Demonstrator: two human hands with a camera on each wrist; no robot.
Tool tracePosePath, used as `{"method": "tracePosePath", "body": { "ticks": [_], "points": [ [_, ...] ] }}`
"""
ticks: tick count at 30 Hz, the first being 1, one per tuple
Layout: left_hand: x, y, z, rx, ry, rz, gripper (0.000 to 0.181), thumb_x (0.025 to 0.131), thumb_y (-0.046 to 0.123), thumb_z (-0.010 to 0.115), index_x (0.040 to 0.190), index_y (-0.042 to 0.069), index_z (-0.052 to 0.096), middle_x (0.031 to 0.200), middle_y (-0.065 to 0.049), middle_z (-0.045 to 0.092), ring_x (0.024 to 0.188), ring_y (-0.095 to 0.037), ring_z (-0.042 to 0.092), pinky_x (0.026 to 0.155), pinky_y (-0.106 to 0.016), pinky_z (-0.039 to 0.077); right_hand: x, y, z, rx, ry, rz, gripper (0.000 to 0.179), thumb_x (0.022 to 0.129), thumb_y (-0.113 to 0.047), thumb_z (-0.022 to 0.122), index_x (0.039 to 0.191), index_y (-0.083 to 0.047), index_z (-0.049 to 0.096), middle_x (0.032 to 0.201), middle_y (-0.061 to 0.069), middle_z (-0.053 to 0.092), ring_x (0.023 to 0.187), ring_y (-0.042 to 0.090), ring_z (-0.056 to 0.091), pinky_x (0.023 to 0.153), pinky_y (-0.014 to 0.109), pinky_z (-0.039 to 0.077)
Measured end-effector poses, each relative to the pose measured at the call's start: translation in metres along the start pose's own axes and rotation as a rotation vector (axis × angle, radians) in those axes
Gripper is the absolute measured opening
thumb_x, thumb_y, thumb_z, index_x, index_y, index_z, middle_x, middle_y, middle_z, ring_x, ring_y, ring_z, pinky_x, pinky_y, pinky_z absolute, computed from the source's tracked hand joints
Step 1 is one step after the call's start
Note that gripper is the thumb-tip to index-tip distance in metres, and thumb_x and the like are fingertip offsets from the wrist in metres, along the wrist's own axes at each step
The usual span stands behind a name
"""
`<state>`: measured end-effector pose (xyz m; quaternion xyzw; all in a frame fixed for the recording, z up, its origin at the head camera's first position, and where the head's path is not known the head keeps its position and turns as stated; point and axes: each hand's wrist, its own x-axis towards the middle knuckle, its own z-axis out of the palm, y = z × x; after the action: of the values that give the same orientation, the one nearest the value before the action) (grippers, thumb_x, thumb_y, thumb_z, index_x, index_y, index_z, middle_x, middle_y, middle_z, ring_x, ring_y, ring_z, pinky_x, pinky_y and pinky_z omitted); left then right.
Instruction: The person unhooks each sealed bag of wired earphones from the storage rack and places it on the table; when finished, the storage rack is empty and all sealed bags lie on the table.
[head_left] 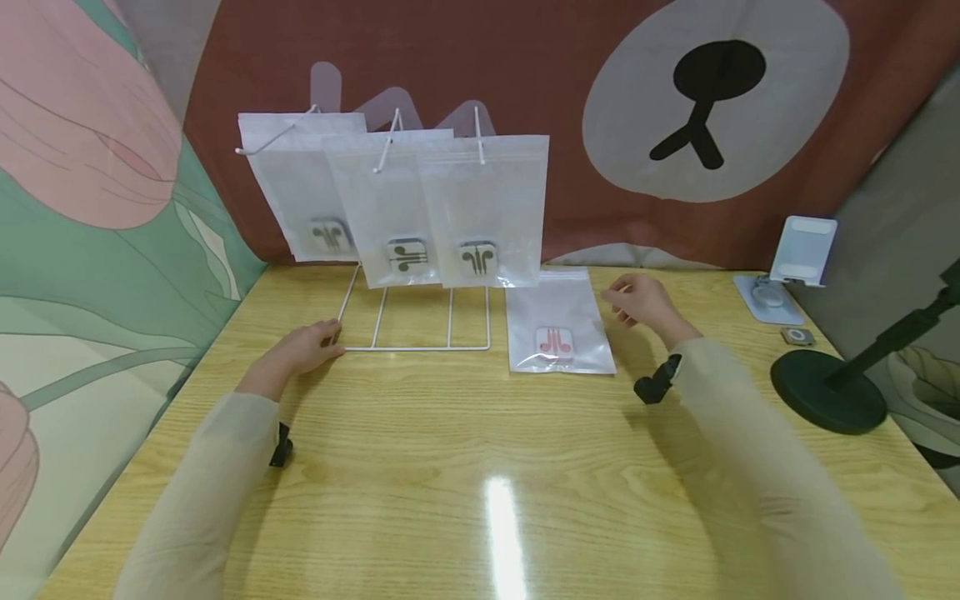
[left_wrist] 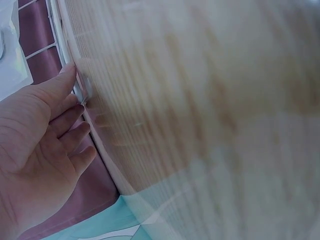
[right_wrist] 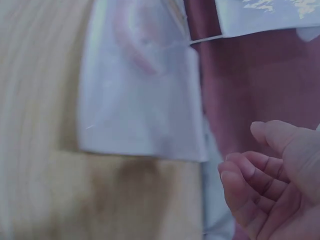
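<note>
A white wire display rack [head_left: 420, 348] stands on the table with its base frame flat. At the base's front left corner my left hand [head_left: 303, 346] holds the wire between thumb and fingers; in the left wrist view the hand [left_wrist: 42, 130] is at that corner. Clear zip bags [head_left: 491, 196] hang from the rack's three hooks, each front one showing a small square earphone case with dark print. Another clear bag [head_left: 562, 296] with a red-printed earphone case [head_left: 555, 343] lies right of the base. Just right of it my right hand [head_left: 641, 302] hovers, fingers loosely curled and holding nothing.
A light phone stand [head_left: 802, 250] is at the back right, with a small square object [head_left: 797, 337] in front of it. The round black base [head_left: 828, 392] of a stand sits near the right table edge. A printed cloth [head_left: 487, 50] hangs behind.
</note>
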<state>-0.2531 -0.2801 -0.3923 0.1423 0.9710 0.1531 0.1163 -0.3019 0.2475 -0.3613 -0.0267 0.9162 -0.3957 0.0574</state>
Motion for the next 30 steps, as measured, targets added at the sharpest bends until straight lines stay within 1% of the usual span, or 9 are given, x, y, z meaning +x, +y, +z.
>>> {"method": "tracePosePath", "body": {
  "ticks": [1,5,9,14,17,21,25,27,30],
  "points": [
    [0.0,0.0,0.0,0.003,0.002,0.001,0.057,0.096,0.023,0.051,0.138,-0.01,0.03,0.14,-0.032,0.025,0.126,-0.049,0.026,0.102,-0.055,0.023,0.001,-0.004,-0.001,0.004,0.005,-0.015,0.037,0.092,-0.026,0.057,0.109,0.007,0.054,0.087,0.026,0.061,0.064,0.027,0.062,0.057,0.038,0.055],
    [-0.001,-0.001,-0.001,0.005,0.005,0.002,0.057,0.095,0.023,0.051,0.137,-0.011,0.031,0.139,-0.033,0.027,0.125,-0.049,0.026,0.102,-0.056,0.024,0.006,-0.024,-0.003,0.021,0.024,-0.065,0.04,0.091,-0.031,0.059,0.109,0.004,0.056,0.088,0.02,0.06,0.071,0.027,0.06,0.06,0.039,0.055],
    [-0.001,-0.002,0.0,0.004,0.01,0.006,0.056,0.095,0.022,0.051,0.136,-0.011,0.032,0.138,-0.033,0.028,0.124,-0.05,0.027,0.101,-0.056,0.024,0.011,-0.049,-0.003,0.0,0.035,-0.109,0.043,0.088,-0.039,0.06,0.108,0.0,0.057,0.095,0.016,0.059,0.078,0.025,0.057,0.063,0.037,0.054],
    [-0.001,-0.002,0.001,0.021,0.014,0.013,0.054,0.095,0.022,0.052,0.135,-0.01,0.034,0.137,-0.033,0.03,0.123,-0.05,0.029,0.101,-0.057,0.025,0.015,-0.079,0.001,-0.025,0.05,-0.137,0.053,0.085,-0.045,0.062,0.115,-0.003,0.054,0.108,0.014,0.056,0.088,0.025,0.055,0.065,0.032,0.053],
    [-0.001,-0.003,0.002,0.017,0.011,0.012,0.056,0.095,0.022,0.052,0.136,-0.011,0.033,0.138,-0.033,0.029,0.124,-0.05,0.028,0.101,-0.057,0.024,0.018,-0.093,0.007,0.007,0.061,-0.152,0.056,0.083,-0.045,0.063,0.12,-0.004,0.053,0.113,0.011,0.056,0.093,0.024,0.055,0.066,0.03,0.053],
    [-0.001,-0.003,0.001,0.007,0.01,0.012,0.057,0.095,0.023,0.052,0.137,-0.01,0.032,0.138,-0.033,0.028,0.124,-0.05,0.027,0.102,-0.056,0.023,0.022,-0.105,0.017,0.103,0.072,-0.185,0.049,0.086,-0.036,0.064,0.123,-0.006,0.052,0.114,0.011,0.056,0.097,0.023,0.054,0.068,0.031,0.052],
    [-0.001,-0.003,0.002,0.004,0.009,0.015,0.058,0.095,0.024,0.052,0.137,-0.01,0.031,0.139,-0.032,0.027,0.125,-0.05,0.026,0.102,-0.056,0.023,0.028,-0.109,0.029,0.248,0.062,-0.216,0.044,0.088,-0.027,0.064,0.125,-0.007,0.052,0.113,0.011,0.057,0.098,0.025,0.056,0.069,0.034,0.053],
    [0.0,-0.003,0.002,0.004,0.01,0.015,0.058,0.095,0.024,0.052,0.137,-0.01,0.031,0.139,-0.032,0.027,0.125,-0.049,0.026,0.102,-0.055,0.023,0.032,-0.108,0.035,0.326,0.047,-0.208,0.047,0.087,-0.025,0.065,0.128,-0.007,0.05,0.115,0.011,0.056,0.099,0.025,0.057,0.071,0.034,0.054],
    [0.001,-0.002,0.002,0.01,0.014,0.017,0.057,0.095,0.023,0.051,0.137,-0.011,0.032,0.139,-0.032,0.028,0.125,-0.049,0.027,0.102,-0.055,0.023,0.037,-0.106,0.043,0.403,0.046,-0.173,0.05,0.087,-0.024,0.065,0.131,-0.009,0.048,0.12,0.01,0.056,0.101,0.021,0.057,0.072,0.033,0.054]
  ]
}}
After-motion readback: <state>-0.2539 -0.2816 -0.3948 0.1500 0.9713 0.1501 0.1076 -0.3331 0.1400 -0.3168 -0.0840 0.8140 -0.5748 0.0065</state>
